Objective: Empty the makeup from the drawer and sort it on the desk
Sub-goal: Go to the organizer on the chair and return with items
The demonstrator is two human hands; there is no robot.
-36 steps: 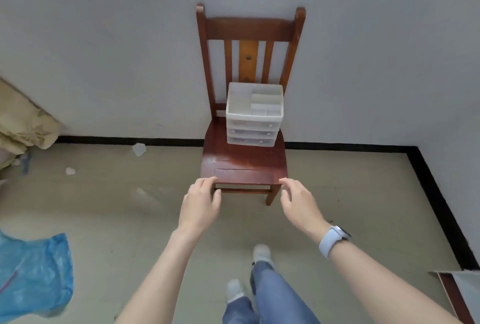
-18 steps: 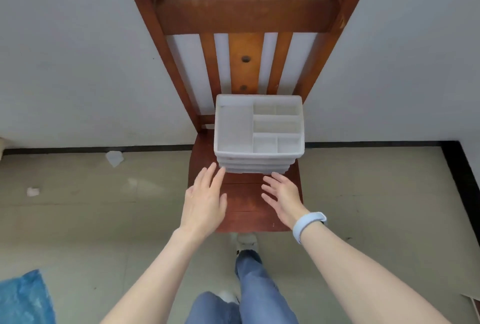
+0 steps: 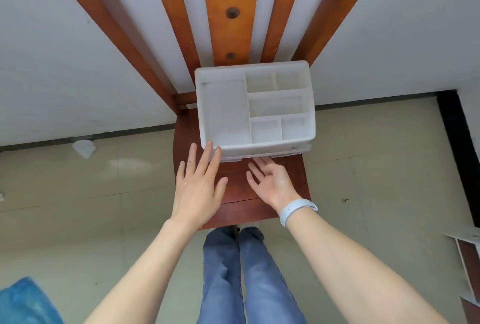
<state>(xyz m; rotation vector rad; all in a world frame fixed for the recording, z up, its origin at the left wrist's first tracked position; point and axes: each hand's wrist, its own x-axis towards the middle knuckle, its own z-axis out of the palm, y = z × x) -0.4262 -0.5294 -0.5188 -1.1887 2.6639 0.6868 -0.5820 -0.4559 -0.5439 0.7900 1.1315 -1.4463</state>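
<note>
Drawer unit (image 3: 255, 108) on chair (image 3: 241, 180); left hand (image 3: 198, 183) and right hand (image 3: 272, 180) spread, reaching its front. Next: probably pull a drawer open.

One organizer (image 3: 223, 113), one chair (image 3: 231, 6), two hands (image 3: 197, 188).

wooden chair (image 3: 241, 186) centre frame, seat carrying a white plastic drawer organizer (image 3: 255, 108) at its back against the slats, chair standing on a beige tiled floor (image 3: 376, 167) by the wall
</note>
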